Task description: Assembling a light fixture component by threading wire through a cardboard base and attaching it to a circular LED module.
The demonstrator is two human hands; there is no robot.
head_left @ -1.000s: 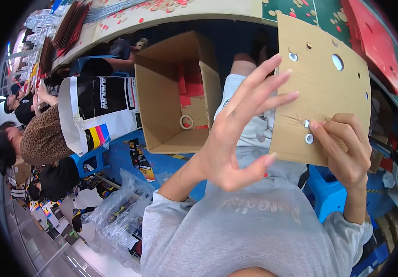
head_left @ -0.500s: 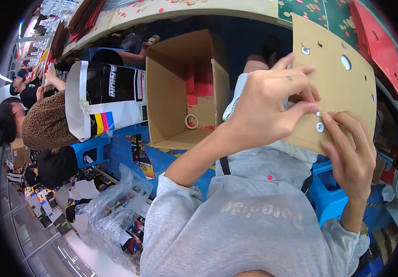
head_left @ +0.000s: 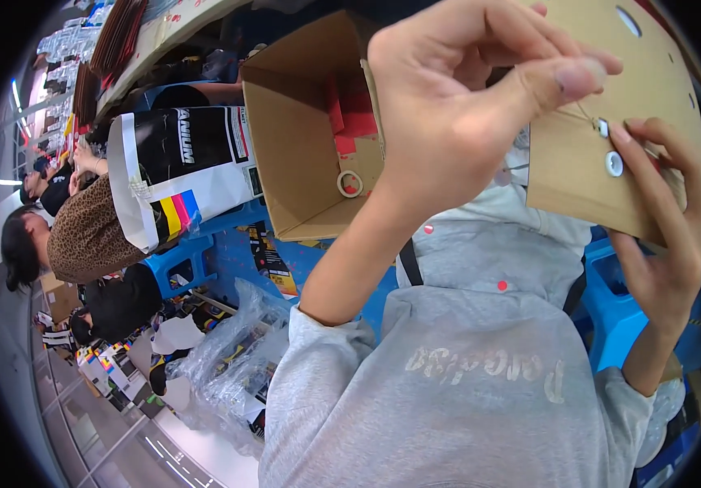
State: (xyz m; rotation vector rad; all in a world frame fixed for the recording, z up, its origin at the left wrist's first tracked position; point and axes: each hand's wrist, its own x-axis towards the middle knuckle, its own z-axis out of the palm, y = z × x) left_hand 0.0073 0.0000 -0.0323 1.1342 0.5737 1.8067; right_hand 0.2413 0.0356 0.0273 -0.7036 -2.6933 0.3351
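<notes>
A flat brown cardboard piece (head_left: 562, 175) with punched holes is held up at the right. On its face sit a round white button-like disc (head_left: 614, 163) and a smaller white fitting (head_left: 603, 128) just above it. My left hand (head_left: 480, 106) is closed in a pinch above the cardboard. A thin string (head_left: 585, 110) runs from its thumb and fingertips down to the smaller fitting. My right hand (head_left: 668, 203) grips the cardboard's lower right edge, fingers on the face beside both fittings and thumb below.
An open cardboard box (head_left: 289, 154) stands left of my left forearm, with red scraps and a white ring (head_left: 350, 184) inside. Blue stools (head_left: 175, 264), a printed bag (head_left: 204, 154) and crumpled clear plastic (head_left: 228, 366) lie farther left. Another person (head_left: 82, 224) sits there.
My left hand has drawn up and away from the cardboard, and the string now shows stretched below it. The cardboard and my right hand sit farther right and higher in view.
</notes>
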